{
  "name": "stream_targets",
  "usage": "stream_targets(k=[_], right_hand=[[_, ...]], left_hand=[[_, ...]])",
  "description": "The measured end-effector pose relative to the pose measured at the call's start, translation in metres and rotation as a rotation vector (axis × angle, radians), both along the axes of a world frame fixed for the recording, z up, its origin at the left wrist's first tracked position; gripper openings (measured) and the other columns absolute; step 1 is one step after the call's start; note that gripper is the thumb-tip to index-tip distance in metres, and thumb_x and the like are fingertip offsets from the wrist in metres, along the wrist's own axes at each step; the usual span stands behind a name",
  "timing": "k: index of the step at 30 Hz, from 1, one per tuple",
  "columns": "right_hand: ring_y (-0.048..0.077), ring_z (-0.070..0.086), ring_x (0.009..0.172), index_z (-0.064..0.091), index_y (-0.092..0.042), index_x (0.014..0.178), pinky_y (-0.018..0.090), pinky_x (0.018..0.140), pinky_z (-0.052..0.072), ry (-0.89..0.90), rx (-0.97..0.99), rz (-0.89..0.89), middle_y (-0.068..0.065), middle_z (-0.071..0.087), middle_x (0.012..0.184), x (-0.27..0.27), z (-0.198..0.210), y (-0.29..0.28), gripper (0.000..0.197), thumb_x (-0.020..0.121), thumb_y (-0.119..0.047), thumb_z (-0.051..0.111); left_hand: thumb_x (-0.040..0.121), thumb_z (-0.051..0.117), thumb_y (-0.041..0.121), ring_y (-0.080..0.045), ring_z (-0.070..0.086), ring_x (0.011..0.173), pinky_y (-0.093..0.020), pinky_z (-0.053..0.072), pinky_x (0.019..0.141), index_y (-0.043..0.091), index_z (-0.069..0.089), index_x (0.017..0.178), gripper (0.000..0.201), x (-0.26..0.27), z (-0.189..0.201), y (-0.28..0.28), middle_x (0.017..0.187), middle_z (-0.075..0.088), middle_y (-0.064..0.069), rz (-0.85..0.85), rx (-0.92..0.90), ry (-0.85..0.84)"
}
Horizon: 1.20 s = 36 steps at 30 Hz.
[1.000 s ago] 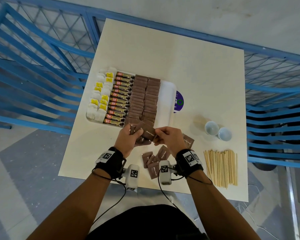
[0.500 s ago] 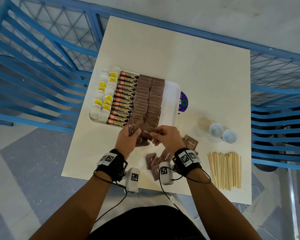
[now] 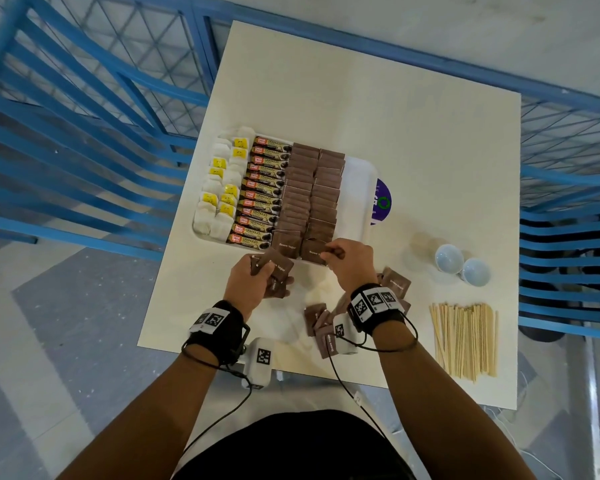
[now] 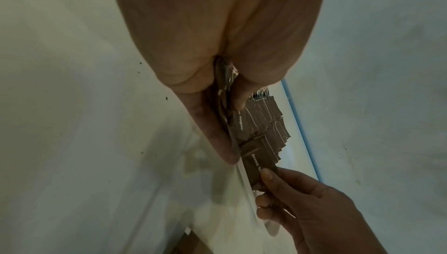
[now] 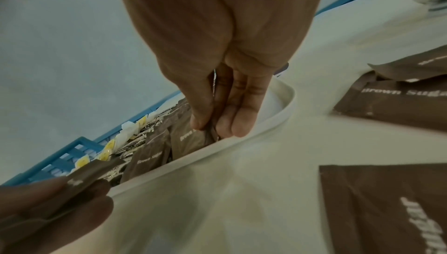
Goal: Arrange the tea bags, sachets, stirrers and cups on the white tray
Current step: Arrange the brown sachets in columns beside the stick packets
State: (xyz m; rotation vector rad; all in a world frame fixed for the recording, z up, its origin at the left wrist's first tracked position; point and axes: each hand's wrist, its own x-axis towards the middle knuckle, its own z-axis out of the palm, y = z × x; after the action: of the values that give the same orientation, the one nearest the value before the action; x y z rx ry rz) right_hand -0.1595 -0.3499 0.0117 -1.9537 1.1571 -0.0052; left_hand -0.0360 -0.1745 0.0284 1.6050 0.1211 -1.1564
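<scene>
The white tray [image 3: 361, 188] carries tea bags [image 3: 219, 188] with yellow tags, a column of granule stick sachets [image 3: 262, 188] and two columns of brown sugar sachets [image 3: 310, 195]. My left hand [image 3: 253, 278] grips a small stack of brown sugar sachets [image 3: 274, 268] just in front of the tray. My right hand [image 3: 347, 258] pinches one brown sugar sachet [image 3: 314, 252] at the near end of the right brown column, inside the tray's front rim [image 5: 244, 139]. More brown sachets [image 3: 321, 323] lie loose on the table under my right wrist. Two white cups [image 3: 461, 265] and the wooden stirrers [image 3: 465, 341] sit to the right.
A purple round sticker [image 3: 383, 202] shows beside the tray's right edge. The cream table [image 3: 378, 98] is bare across its far half. Blue railings [image 3: 66, 133] and slatted chairs surround it. Wrist cameras and cables hang over the near table edge.
My right hand has drawn one sachet off the left hand's stack and carried it forward to the tray's near end. The left hand has stayed put with the stack.
</scene>
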Motion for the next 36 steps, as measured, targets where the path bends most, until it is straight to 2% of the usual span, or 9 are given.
stream_targets(k=[3, 9, 16, 19, 25, 28, 32, 34, 36], right_hand=[[0.002, 0.062, 0.065, 0.073, -0.016, 0.102, 0.003, 0.060, 0.046, 0.007, -0.019, -0.001, -0.004, 0.068, 0.077, 0.003, 0.001, 0.000, 0.016, 0.087, -0.020, 0.077], [0.004, 0.060, 0.066, 0.065, -0.018, 0.097, 0.005, 0.052, 0.043, 0.054, -0.009, -0.042, 0.000, 0.066, 0.079, 0.006, 0.002, 0.000, 0.021, 0.084, -0.023, 0.081], [0.003, 0.056, 0.071, 0.066, -0.020, 0.094, 0.004, 0.059, 0.031, 0.086, -0.064, -0.072, -0.007, 0.066, 0.077, 0.009, 0.004, 0.000, 0.016, 0.087, -0.031, 0.076], [0.003, 0.053, 0.072, 0.064, -0.019, 0.097, 0.005, 0.060, 0.029, 0.098, -0.065, -0.088, -0.006, 0.066, 0.076, 0.008, 0.006, 0.000, 0.018, 0.088, -0.030, 0.075], [0.001, 0.057, 0.069, 0.062, -0.021, 0.104, 0.010, 0.061, 0.039, -0.002, -0.108, -0.127, -0.006, 0.065, 0.078, 0.007, 0.017, 0.006, 0.016, 0.093, -0.030, 0.069], [-0.002, 0.060, 0.073, 0.067, -0.021, 0.100, 0.008, 0.066, 0.041, -0.067, -0.069, -0.027, -0.014, 0.065, 0.082, 0.009, 0.022, 0.017, 0.009, 0.094, -0.027, 0.067], [-0.008, 0.057, 0.080, 0.070, -0.023, 0.108, 0.004, 0.069, 0.042, -0.079, 0.035, 0.145, -0.018, 0.064, 0.090, 0.015, 0.021, 0.034, 0.020, 0.092, -0.034, 0.071], [-0.003, 0.058, 0.079, 0.071, -0.022, 0.104, 0.011, 0.073, 0.047, -0.094, 0.047, 0.163, -0.019, 0.063, 0.086, 0.017, 0.019, 0.038, 0.017, 0.090, -0.031, 0.073], [0.007, 0.063, 0.078, 0.072, -0.022, 0.098, 0.028, 0.076, 0.057, -0.102, 0.071, 0.144, -0.015, 0.064, 0.083, 0.017, 0.016, 0.038, 0.012, 0.088, -0.027, 0.075]], left_hand=[[0.104, 0.050, 0.002, -0.042, 0.075, 0.087, -0.057, 0.062, 0.074, -0.005, 0.052, 0.122, 0.018, 0.000, 0.001, 0.000, 0.108, 0.072, -0.028, -0.004, -0.005, 0.006], [0.103, 0.052, 0.000, -0.042, 0.075, 0.087, -0.056, 0.063, 0.071, -0.002, 0.055, 0.115, 0.013, 0.001, 0.002, -0.001, 0.106, 0.072, -0.029, -0.003, -0.016, 0.016], [0.102, 0.052, -0.002, -0.041, 0.076, 0.084, -0.057, 0.062, 0.073, 0.009, 0.061, 0.101, 0.015, 0.004, 0.005, -0.001, 0.099, 0.075, -0.024, -0.019, -0.021, -0.012], [0.102, 0.054, -0.001, -0.040, 0.076, 0.086, -0.057, 0.062, 0.073, 0.008, 0.061, 0.103, 0.012, 0.004, 0.004, 0.000, 0.100, 0.075, -0.022, -0.029, -0.016, -0.015], [0.098, 0.061, 0.000, -0.040, 0.075, 0.088, -0.050, 0.063, 0.070, -0.002, 0.062, 0.116, 0.018, 0.006, 0.005, 0.001, 0.100, 0.075, -0.024, -0.026, -0.039, 0.004], [0.094, 0.069, 0.002, -0.038, 0.076, 0.091, -0.054, 0.062, 0.076, -0.002, 0.064, 0.110, 0.018, 0.007, 0.007, 0.000, 0.102, 0.075, -0.023, -0.007, -0.047, 0.003], [0.093, 0.071, 0.007, -0.036, 0.075, 0.094, -0.056, 0.061, 0.080, 0.001, 0.067, 0.113, 0.022, 0.006, 0.010, -0.002, 0.103, 0.076, -0.020, -0.043, -0.074, -0.005], [0.094, 0.070, 0.009, -0.037, 0.076, 0.093, -0.055, 0.062, 0.079, 0.002, 0.066, 0.115, 0.023, 0.006, 0.012, -0.002, 0.102, 0.076, -0.019, -0.069, -0.081, -0.016], [0.096, 0.069, 0.012, -0.037, 0.076, 0.092, -0.055, 0.062, 0.077, 0.001, 0.065, 0.117, 0.024, 0.005, 0.012, -0.001, 0.103, 0.076, -0.019, -0.062, -0.072, -0.017]])
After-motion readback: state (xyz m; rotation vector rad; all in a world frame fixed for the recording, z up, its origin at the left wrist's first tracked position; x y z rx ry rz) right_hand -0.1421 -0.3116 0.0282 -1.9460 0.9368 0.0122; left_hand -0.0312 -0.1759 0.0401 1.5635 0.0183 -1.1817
